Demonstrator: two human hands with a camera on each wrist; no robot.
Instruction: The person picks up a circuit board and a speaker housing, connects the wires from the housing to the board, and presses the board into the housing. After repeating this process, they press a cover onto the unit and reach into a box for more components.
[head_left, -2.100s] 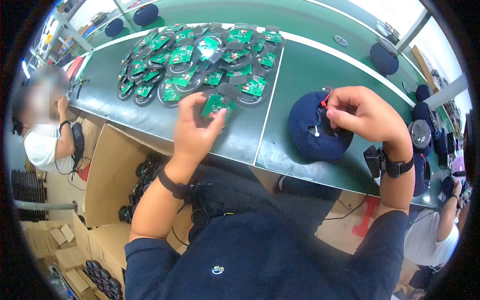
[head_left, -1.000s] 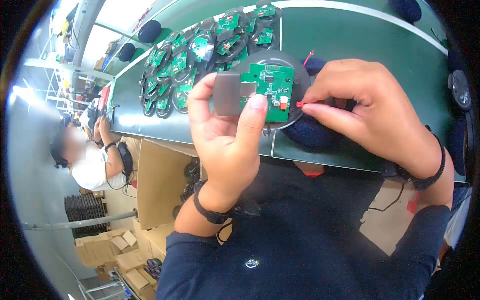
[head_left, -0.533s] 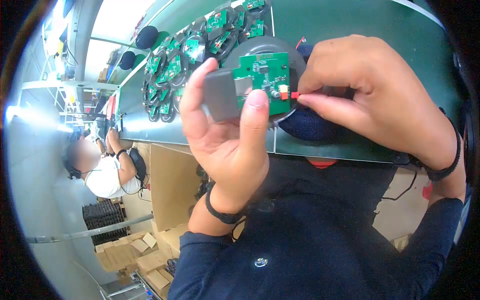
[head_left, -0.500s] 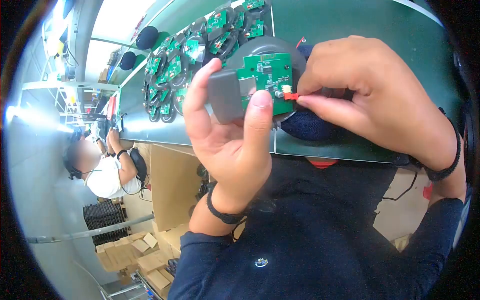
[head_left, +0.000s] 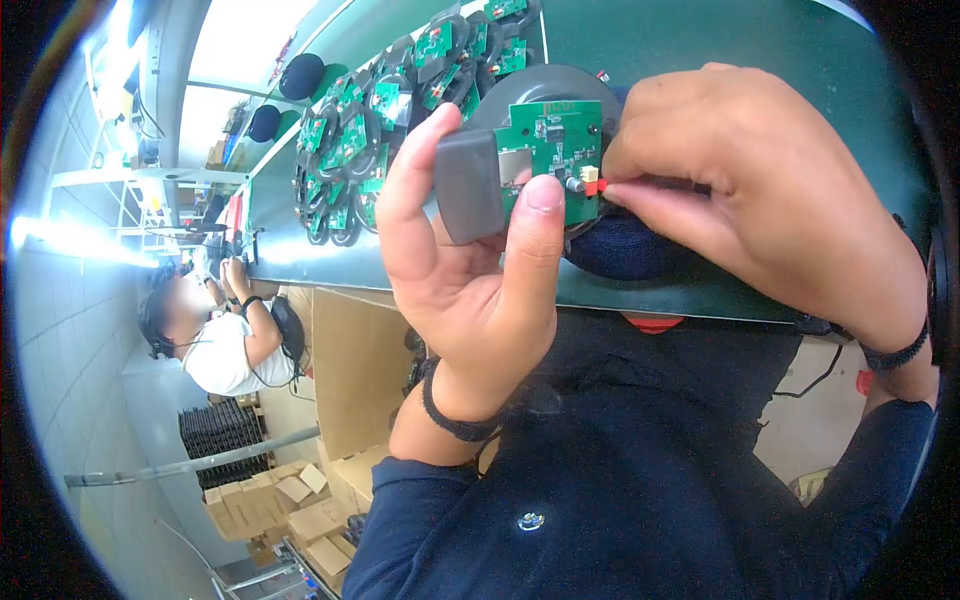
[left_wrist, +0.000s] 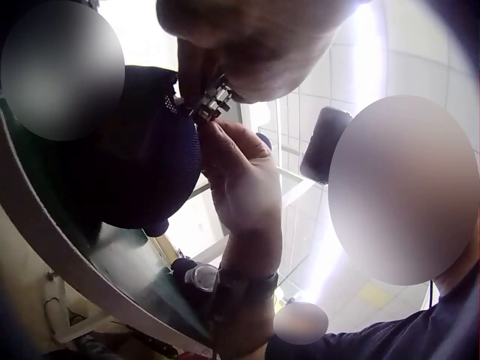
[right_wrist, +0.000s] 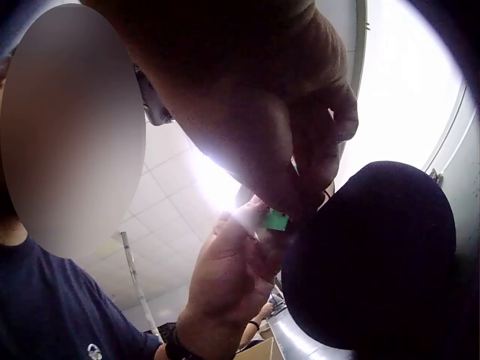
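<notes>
In the head view the left hand (head_left: 475,270) grips a round dark disc (head_left: 540,82) carrying a green circuit board (head_left: 550,130), its thumb on the board's lower edge. A grey rectangular block (head_left: 468,187) sits at the board's left, by the curled fingers. The right hand (head_left: 760,190) pinches a small red plug (head_left: 600,187) between thumb and forefinger, against the white socket (head_left: 589,174) at the board's right edge; how deep it sits cannot be told. Behind the hands a dark blue fabric-covered round piece (head_left: 625,250) rests on the green table.
Several more discs with green boards (head_left: 350,140) lie heaped at the table's back left. Two dark round pieces (head_left: 301,76) stand beyond them. An open cardboard box (head_left: 355,370) stands below the table edge. Another person (head_left: 230,350) works at the far left.
The right hand has brought the red plug from beside the blue piece to the board's socket. The left hand has lifted the disc and board from the heap's edge towards the right hand.
</notes>
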